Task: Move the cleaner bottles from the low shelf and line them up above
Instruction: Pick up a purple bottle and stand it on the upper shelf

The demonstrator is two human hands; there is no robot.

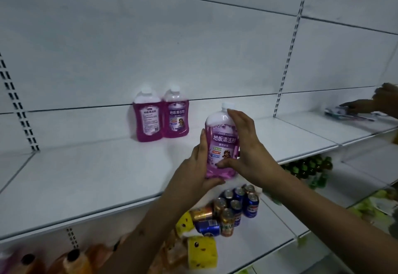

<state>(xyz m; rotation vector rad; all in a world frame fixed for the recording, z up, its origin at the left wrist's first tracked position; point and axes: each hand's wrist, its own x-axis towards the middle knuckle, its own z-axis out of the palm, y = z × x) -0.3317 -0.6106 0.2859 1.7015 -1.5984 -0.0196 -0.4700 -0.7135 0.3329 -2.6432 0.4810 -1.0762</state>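
Both hands are on one purple cleaner bottle [221,144], held upright at the front edge of the upper shelf [86,176]. The left hand [200,170] wraps its fingers up the bottle's left side, with the thumb curled under its base. The right hand [243,151] clasps the other side, fingers reaching up toward the white cap and the thumb pressed across the lower label. Whether the bottle's base rests on the shelf or hangs just above it, I cannot tell.

Behind that bottle and to its left, two more cleaner bottles [161,118] stand upright against the back panel, touching each other side by side; one shows its back label, the other its front.

Below the held bottle, on the lower shelf, sits a cluster of drink cans [232,209], some upright and some lying down. Left of the cans are yellow sponge-like blocks [200,252] with little faces, and farther left orange bottles [73,263] with dark caps.

Far to the right of the held bottle, another person's hand [374,103] rests on a flat packet [340,113] on the same upper shelf.
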